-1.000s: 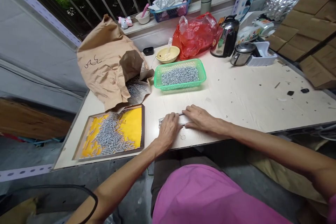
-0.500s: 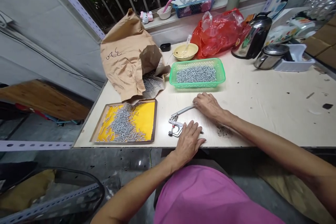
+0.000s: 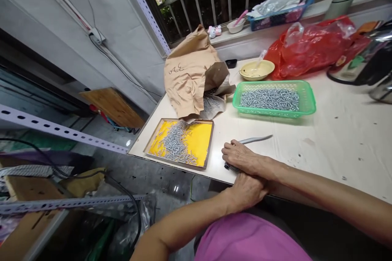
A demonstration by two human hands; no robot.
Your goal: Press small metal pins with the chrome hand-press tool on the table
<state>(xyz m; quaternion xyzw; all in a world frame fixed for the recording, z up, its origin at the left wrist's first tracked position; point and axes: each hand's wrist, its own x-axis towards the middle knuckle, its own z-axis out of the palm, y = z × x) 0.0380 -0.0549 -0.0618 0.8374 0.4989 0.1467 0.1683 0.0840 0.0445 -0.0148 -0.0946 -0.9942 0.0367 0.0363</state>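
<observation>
A pair of metal snap pliers lies at the table's front edge, its grey upper handle [image 3: 255,140] pointing right. My right hand [image 3: 240,157] is over the head of the pliers with its fingers curled round it, hiding most of the jaw. A dark end piece of the pliers [image 3: 227,166] shows below the fingers. My left hand [image 3: 246,193] is at the table edge, tucked against the underside of my right wrist. Its fingers are largely hidden, and so is the lower handle.
To the left sits a shallow tray [image 3: 209,144] of small metal pins on yellow. Behind it are a brown paper bag [image 3: 186,85] of pins and a green basket [image 3: 275,111] holding more. A yellow bowl [image 3: 268,68], red plastic bag [image 3: 309,51] and kettle [image 3: 372,59] stand farther back.
My view has swung left. My right hand has moved from the upper handle's tip onto the head of the pliers. My left hand has drawn back beneath my right wrist.
</observation>
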